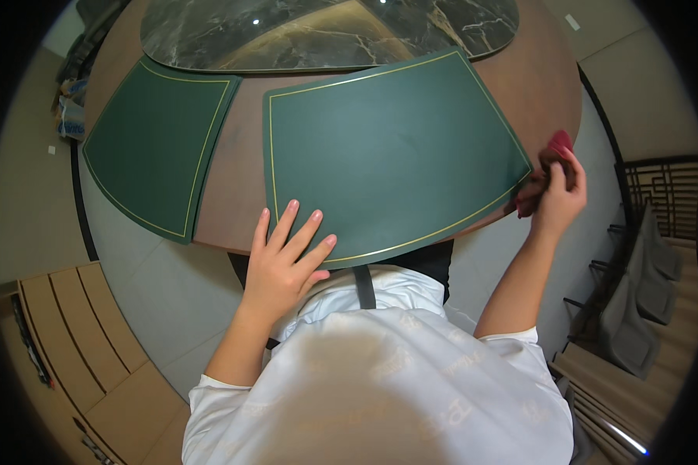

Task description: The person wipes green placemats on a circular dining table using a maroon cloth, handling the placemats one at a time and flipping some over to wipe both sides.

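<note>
A large dark green placemat [395, 155] with a thin gold border line lies on the brown table [229, 182] in front of me. My left hand [283, 263] rests palm down on the mat's near left corner, its fingers spread. Beyond the mat's right corner, my right hand [562, 194] grips a crumpled dark red cloth [531, 192] at the table's edge. Part of the cloth is hidden in my fingers. To the left lies a second green mat [159, 147] with the same gold line.
A dark marbled slab [326, 35] with rounded corners covers the table's middle at the far side. Grey chairs [628, 333] line the right, near a lattice panel [667, 194]. A wooden cabinet [85, 325] stands at lower left, and bagged items [71, 116] sit beyond the table's left edge.
</note>
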`<state>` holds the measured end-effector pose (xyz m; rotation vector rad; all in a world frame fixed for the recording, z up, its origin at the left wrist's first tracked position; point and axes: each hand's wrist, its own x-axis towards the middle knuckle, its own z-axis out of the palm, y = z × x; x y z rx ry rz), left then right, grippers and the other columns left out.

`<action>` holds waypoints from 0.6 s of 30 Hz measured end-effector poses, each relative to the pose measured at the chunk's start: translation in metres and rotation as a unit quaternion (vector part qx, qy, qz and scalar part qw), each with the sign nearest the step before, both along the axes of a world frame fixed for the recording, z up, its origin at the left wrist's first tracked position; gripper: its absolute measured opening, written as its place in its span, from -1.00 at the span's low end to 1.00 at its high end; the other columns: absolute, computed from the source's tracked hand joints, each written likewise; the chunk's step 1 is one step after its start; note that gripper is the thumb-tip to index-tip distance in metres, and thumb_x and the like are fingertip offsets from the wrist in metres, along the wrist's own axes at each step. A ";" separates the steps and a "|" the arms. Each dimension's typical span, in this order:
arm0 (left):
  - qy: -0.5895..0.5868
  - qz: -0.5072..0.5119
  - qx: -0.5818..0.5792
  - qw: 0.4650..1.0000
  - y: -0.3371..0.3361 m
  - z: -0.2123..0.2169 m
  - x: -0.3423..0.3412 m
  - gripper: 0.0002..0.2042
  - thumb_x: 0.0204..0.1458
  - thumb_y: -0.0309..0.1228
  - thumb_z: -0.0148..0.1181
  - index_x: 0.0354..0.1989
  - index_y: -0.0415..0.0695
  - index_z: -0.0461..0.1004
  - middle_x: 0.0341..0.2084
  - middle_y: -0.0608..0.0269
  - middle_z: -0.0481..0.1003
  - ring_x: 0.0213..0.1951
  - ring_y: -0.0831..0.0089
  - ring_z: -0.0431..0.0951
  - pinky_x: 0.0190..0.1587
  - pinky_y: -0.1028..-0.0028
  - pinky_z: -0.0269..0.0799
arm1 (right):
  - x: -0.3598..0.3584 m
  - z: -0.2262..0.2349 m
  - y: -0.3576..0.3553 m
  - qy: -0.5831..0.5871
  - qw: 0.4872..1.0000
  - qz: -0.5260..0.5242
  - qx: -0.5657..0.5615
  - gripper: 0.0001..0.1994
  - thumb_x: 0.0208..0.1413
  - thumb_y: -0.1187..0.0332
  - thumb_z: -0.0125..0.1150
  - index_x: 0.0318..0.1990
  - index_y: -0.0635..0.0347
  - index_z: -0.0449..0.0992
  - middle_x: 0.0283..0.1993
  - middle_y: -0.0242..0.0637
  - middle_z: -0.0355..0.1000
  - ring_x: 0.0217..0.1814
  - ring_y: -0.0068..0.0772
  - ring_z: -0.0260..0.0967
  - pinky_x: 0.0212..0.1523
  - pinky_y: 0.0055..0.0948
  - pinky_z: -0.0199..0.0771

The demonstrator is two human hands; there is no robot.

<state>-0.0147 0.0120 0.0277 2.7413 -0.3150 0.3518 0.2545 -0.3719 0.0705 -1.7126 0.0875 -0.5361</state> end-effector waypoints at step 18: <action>-0.057 0.042 0.008 0.997 -0.008 -0.010 0.003 -0.52 -0.05 -0.49 0.44 0.14 0.07 0.77 0.38 0.21 0.60 0.51 -0.08 0.44 0.51 -0.34 0.18 | 0.019 -0.040 0.048 0.022 0.914 0.066 -0.399 -0.59 0.23 0.29 0.43 0.23 0.11 0.66 0.46 -0.05 0.51 0.46 0.11 0.48 0.43 -0.06 0.52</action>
